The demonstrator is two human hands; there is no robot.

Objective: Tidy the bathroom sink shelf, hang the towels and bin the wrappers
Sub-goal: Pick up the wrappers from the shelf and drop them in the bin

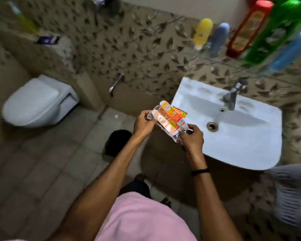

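Beside sink (pixel 247 150), left hand (pixel 143 125) and right hand (pixel 192 138) pinch blurred wrappers (pixel 169 119)

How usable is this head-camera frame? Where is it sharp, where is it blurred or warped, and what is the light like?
Head view: sharpest at the centre, where the left hand and right hand grip the orange wrappers, though their print is unreadable. The shelf bottles at top right are smeared and stretched by the wide angle. The toilet is soft. The light is dim and even, with a pale sheen on the sink and only soft shadows.
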